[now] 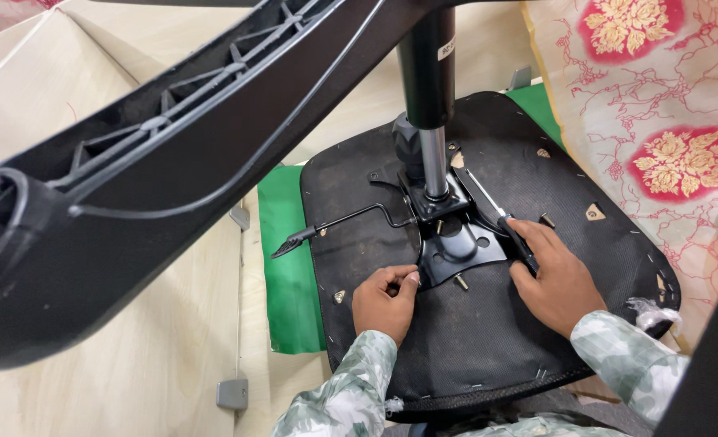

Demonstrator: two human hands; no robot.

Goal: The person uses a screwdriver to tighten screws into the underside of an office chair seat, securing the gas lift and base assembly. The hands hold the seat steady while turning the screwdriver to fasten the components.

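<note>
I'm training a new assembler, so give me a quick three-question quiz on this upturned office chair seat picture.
1. True or false: the right hand holds a screwdriver against the metal mounting plate.
2. Which lies left of the gas-lift column? A) the adjustment lever B) the flowered cloth C) the right hand
3. What colour is the sheet under the seat underside?

Key: 1 true. 2 A. 3 green; the left hand pinches at the plate's lower left edge, what it grips is too small to tell.
</note>
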